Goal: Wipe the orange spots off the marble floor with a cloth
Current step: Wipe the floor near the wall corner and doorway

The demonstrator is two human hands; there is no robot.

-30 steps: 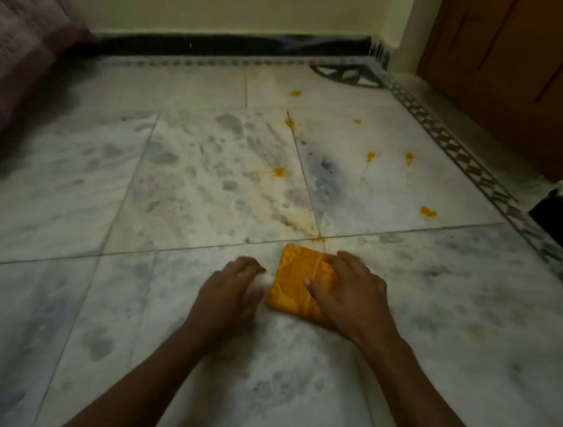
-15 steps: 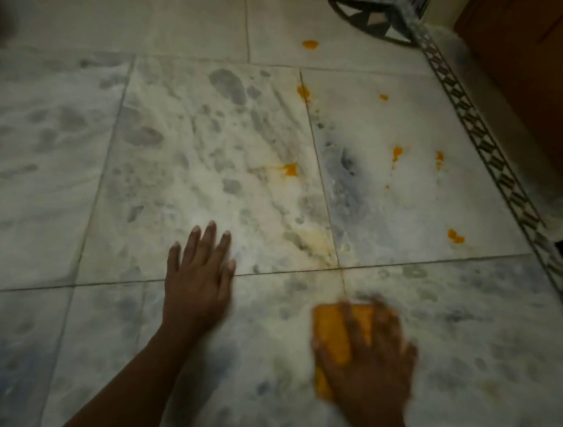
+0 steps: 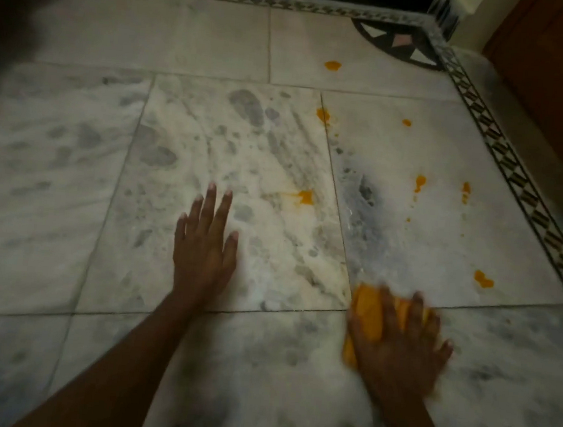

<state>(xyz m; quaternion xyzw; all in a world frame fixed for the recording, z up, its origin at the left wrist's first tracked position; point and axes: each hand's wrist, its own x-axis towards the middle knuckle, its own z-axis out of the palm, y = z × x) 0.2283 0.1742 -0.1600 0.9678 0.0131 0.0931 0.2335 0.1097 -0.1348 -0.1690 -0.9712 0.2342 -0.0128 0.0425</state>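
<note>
Cloth (image 3: 368, 313) under right hand (image 3: 398, 345); no writing legible.

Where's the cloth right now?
In the head view, lower right: the orange cloth lies under the right hand, on the tile joint, below the nearest orange spot.

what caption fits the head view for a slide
Right hand presses an orange cloth to the marble floor; left hand flat, orange spots remain.
</note>
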